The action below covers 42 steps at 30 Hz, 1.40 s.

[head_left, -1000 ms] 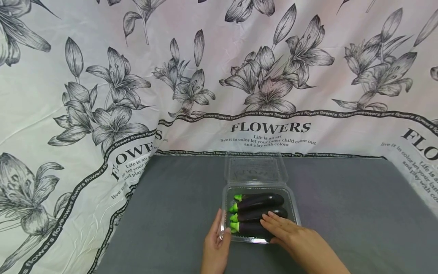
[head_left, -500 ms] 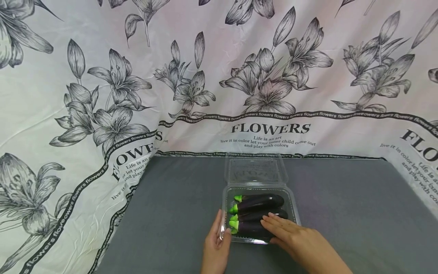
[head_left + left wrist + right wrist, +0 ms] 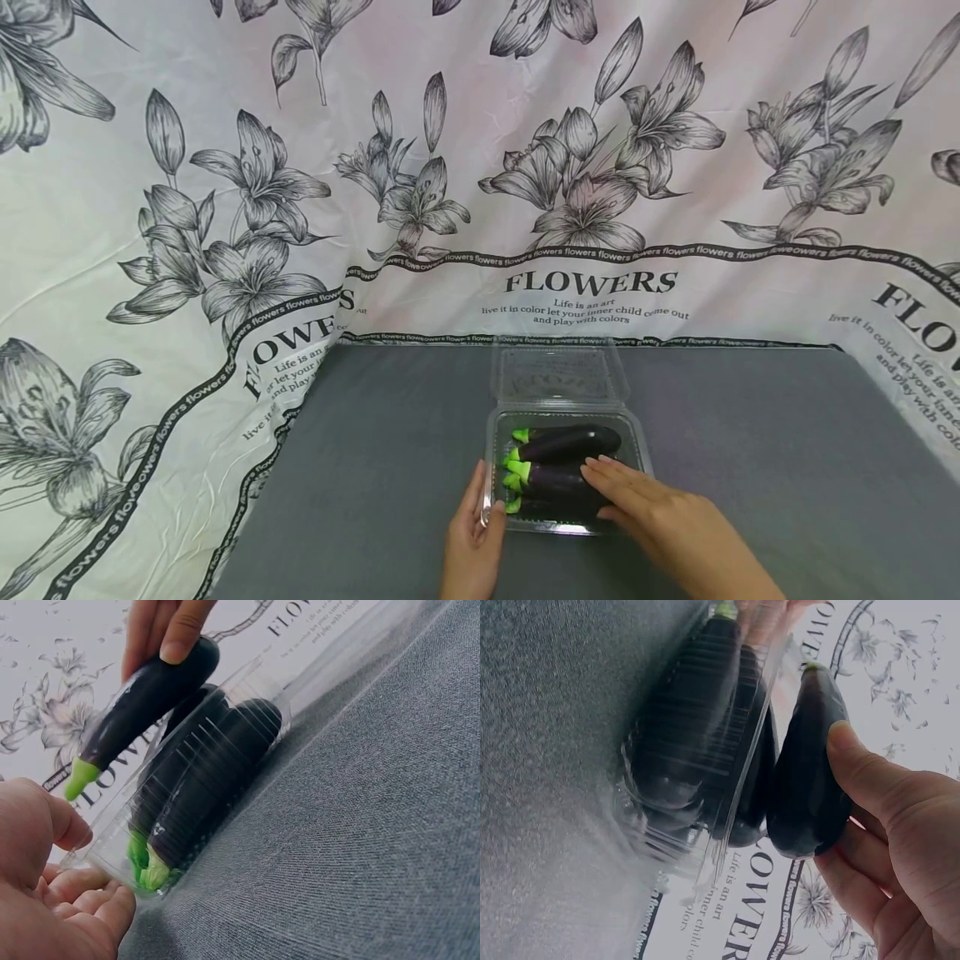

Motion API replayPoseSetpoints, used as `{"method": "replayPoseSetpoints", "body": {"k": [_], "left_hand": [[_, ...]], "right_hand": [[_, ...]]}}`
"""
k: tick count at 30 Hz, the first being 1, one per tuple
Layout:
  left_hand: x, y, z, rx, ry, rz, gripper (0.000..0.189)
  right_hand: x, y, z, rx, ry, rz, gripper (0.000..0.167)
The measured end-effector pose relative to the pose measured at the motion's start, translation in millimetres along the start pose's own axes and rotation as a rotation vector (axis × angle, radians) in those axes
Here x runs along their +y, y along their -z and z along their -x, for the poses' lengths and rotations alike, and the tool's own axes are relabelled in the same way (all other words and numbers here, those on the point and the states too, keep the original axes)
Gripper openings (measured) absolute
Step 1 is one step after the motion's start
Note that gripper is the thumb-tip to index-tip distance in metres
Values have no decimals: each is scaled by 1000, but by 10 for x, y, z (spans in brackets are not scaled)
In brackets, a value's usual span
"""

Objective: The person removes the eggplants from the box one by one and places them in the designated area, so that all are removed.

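Observation:
My right hand (image 3: 667, 517) grips a dark purple eggplant (image 3: 150, 701) with a bright green stem, thumb on one side and fingers on the other. In both wrist views that eggplant is raised above the rim of a clear plastic clamshell container (image 3: 555, 527). Other eggplants (image 3: 577, 437) lie inside the container, stems to the left, visible through its wall; some are partly hidden by the lifted one. At the container's left edge, my left hand (image 3: 474, 533) holds the wall between thumb and fingers.
The container's clear lid (image 3: 558, 372) is folded back, lying toward the rear edge of the grey tabletop (image 3: 390, 450). A white cloth printed with flowers (image 3: 592, 292) hangs behind and along the left side.
My right hand has lifted one eggplant from the front of the container, up and slightly away from me, uncovering another beneath. My left hand keeps its hold.

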<state>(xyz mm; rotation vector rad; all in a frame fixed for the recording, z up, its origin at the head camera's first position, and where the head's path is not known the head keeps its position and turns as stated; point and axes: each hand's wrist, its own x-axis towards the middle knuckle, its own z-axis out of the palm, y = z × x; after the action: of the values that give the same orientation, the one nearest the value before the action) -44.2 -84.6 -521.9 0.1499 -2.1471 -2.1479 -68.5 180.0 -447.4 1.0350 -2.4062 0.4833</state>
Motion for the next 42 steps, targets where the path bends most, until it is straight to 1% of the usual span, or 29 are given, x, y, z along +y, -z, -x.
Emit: {"method": "replayPoseSetpoints", "body": {"k": [2,3,6,9,13,15,19,20,21,23,25,28,34,39,42], "left_hand": [[7,1,7,1,-5,5,64],[8,2,10,0,-8,6,64],[7,-2,13,5,-14,3,64],[-7,-5,12,7,-29,3,64],[-22,-8,11,11,-47,9,64],[-19,-12,10,15,-42,12,64],[-4,-15,4,7,-27,21,64],[-1,-15,2,4,-23,21,64],[1,-15,0,-2,-20,25,64],[2,-13,-1,-6,-22,27,64],[2,-12,1,-5,-21,23,64],[0,-9,4,5,-23,13,63],[18,5,-3,13,-20,-1,63],[8,15,-22,1,6,-30,64],[-10,22,-25,-9,8,-41,64]], "right_hand": [[7,7,-2,22,-10,0,45],[12,11,-5,32,-15,0,44],[31,16,-5,61,-34,15,55],[56,26,2,70,-62,33,60],[88,52,7,72,-92,35,61],[102,73,2,78,-96,39,61],[121,121,-6,92,-114,53,45],[123,132,-3,96,-123,54,46],[126,144,0,96,-134,55,50],[130,164,8,89,-159,55,63],[135,179,18,84,-180,54,68],[150,195,24,87,-199,49,68],[206,219,-4,124,-233,52,64],[236,250,-26,107,-286,53,64],[230,263,-22,96,-316,43,65]]}}
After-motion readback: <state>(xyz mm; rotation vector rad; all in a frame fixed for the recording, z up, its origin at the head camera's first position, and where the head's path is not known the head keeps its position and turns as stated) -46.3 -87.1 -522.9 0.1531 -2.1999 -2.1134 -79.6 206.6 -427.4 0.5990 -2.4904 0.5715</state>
